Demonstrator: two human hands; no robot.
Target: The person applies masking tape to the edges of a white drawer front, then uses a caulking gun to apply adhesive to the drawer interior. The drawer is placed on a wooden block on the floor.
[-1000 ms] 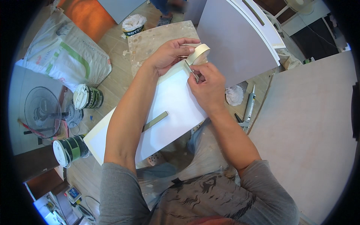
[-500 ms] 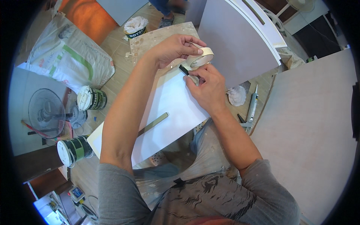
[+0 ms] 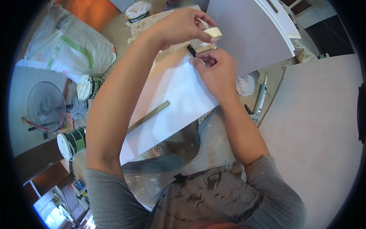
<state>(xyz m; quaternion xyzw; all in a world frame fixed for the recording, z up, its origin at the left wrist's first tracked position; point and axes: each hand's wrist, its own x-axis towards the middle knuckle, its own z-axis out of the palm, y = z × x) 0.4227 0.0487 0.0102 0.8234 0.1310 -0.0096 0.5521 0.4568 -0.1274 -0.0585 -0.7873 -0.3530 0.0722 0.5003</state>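
Observation:
A roll of pale masking tape (image 3: 206,47) hangs from my left hand (image 3: 182,28), whose fingers are closed on it over the far end of a white panel (image 3: 173,89). A loose curl of tape stands up by the left fingertips. Just below the roll, my right hand (image 3: 219,72) has its thumb and fingers drawn together at the panel, beside a short black slot (image 3: 191,50); what they pinch is hidden. A long olive-grey strip (image 3: 148,116) lies along the panel's near part, partly covered by my left forearm.
A large grey-white curved panel (image 3: 249,38) stands beyond my right hand, with a pale board (image 3: 312,133) at right. A sealant tube (image 3: 261,97) and crumpled white wad (image 3: 245,84) lie between. Paint buckets (image 3: 70,144), a fan (image 3: 46,107) and a white sack (image 3: 72,45) stand left.
Both hands have moved up in the picture, the left with the tape roll. The roll has tilted, and a curl of tape now shows by the left fingers. The view has shifted slightly.

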